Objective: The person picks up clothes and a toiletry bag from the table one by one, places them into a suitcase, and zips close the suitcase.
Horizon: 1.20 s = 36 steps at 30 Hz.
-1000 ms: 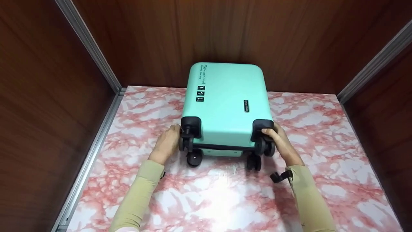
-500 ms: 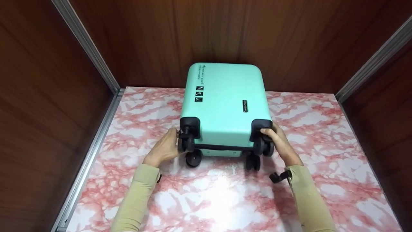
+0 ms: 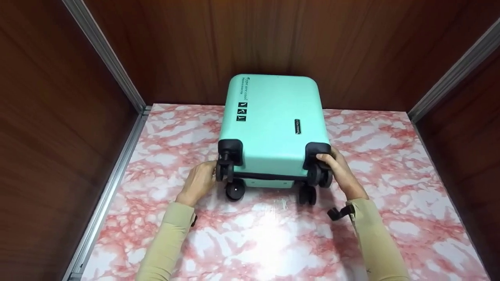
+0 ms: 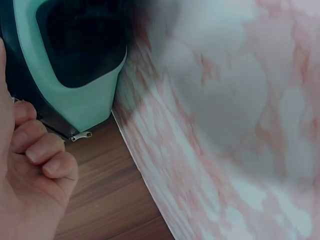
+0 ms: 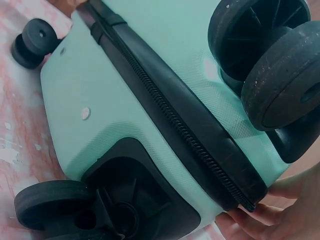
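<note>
A mint-green hard-shell suitcase (image 3: 273,113) lies flat, with its black wheels (image 3: 308,194) toward me. At its left side my left hand (image 3: 197,181) has curled fingers by the zipper seam. In the left wrist view a small bit of metal shows at the index fingertip, where the hand pinches a zipper pull, mostly hidden. Another zipper pull (image 4: 81,135) hangs free at the corner. My right hand (image 3: 343,173) grips the near right corner, thumb over the black corner guard (image 3: 318,149) and fingers round the side. The right wrist view shows the black zipper (image 5: 170,112) between the two shells.
The suitcase rests on a pink-and-white marbled surface (image 3: 390,164). Behind it stands a brown wood panel (image 3: 187,50), close to its far end. More brown panels rise left and right, edged by metal rails (image 3: 107,54). A black strap (image 3: 340,213) dangles from the right sleeve.
My left hand first tilts at the suitcase's left side, then comes slightly down toward me along it. The right hand keeps its hold, and the suitcase stays in place.
</note>
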Tool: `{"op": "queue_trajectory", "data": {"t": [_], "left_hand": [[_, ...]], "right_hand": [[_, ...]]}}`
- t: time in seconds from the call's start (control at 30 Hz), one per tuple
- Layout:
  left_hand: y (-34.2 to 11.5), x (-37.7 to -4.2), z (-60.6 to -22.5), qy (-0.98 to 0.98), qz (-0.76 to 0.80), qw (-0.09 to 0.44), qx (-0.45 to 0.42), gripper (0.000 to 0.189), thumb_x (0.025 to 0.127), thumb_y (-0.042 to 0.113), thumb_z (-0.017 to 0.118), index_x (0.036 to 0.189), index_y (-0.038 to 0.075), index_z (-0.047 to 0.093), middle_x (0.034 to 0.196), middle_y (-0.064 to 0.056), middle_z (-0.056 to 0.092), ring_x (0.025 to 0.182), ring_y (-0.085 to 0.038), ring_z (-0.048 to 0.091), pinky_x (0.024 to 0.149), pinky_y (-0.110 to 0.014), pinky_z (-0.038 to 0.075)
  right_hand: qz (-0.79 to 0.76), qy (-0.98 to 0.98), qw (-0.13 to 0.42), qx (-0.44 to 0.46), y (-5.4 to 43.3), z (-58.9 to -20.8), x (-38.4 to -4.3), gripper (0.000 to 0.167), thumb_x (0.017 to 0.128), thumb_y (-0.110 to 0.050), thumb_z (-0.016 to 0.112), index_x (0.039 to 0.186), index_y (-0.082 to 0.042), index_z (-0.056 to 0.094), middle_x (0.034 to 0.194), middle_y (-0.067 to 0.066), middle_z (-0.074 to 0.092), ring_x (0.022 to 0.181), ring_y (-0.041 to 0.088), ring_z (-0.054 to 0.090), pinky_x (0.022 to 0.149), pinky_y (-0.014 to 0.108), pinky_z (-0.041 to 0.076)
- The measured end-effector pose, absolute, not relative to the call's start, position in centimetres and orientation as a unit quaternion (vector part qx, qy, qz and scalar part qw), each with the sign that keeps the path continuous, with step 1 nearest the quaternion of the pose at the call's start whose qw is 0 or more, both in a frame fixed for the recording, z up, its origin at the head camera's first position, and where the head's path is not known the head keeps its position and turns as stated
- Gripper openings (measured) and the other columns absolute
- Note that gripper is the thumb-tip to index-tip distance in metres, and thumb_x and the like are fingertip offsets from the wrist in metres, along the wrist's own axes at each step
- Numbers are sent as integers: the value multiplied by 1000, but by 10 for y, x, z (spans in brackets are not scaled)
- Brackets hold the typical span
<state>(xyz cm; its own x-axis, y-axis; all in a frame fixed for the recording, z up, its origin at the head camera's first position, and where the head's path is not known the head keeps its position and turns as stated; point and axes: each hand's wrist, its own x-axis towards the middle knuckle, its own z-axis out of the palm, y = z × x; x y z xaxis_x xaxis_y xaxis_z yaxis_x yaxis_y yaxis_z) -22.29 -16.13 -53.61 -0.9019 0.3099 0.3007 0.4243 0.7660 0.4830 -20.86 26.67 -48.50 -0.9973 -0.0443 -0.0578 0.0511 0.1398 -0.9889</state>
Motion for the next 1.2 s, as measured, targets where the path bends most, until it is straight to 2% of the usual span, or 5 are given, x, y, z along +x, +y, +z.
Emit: {"op": "queue_trajectory", "data": {"t": [0.37,0.67,0.83,0.97,1.2], "left_hand": [[-161,-212,-533,-933,-285,94,-197,24,84,6,74,68,18,61,67,2,63,70,-24,67,63,-47,52],[-160,-200,-532,-902,-383,58,-192,22,96,-2,60,81,14,64,77,0,64,70,-16,55,65,-38,48],[-157,-196,-540,-882,-425,68,-191,14,102,4,59,97,13,69,96,-5,73,92,-19,68,81,-42,54],[-157,-197,-540,-876,-433,82,-194,14,101,7,61,106,16,71,107,0,72,106,-19,67,92,-41,52],[-153,-205,-539,-872,-433,107,-201,31,94,-1,64,117,19,71,119,1,70,114,-16,64,94,-41,51]], "right_hand": [[-648,761,24,-2,265,-485,-209,45,95,-24,58,134,-1,57,120,12,62,106,22,59,99,30,39],[-665,746,24,9,263,-484,-207,43,97,-24,57,134,-2,56,116,10,65,101,20,64,96,29,44],[-662,749,32,-1,266,-485,-206,44,101,-29,56,139,-6,55,122,9,63,106,21,62,100,32,41],[-655,755,28,-15,270,-485,-210,45,103,-33,58,140,-8,56,124,10,62,109,22,62,101,34,41],[-636,771,13,-31,275,-485,-217,48,104,-41,57,142,-11,58,127,12,62,111,24,61,102,32,42]]}}
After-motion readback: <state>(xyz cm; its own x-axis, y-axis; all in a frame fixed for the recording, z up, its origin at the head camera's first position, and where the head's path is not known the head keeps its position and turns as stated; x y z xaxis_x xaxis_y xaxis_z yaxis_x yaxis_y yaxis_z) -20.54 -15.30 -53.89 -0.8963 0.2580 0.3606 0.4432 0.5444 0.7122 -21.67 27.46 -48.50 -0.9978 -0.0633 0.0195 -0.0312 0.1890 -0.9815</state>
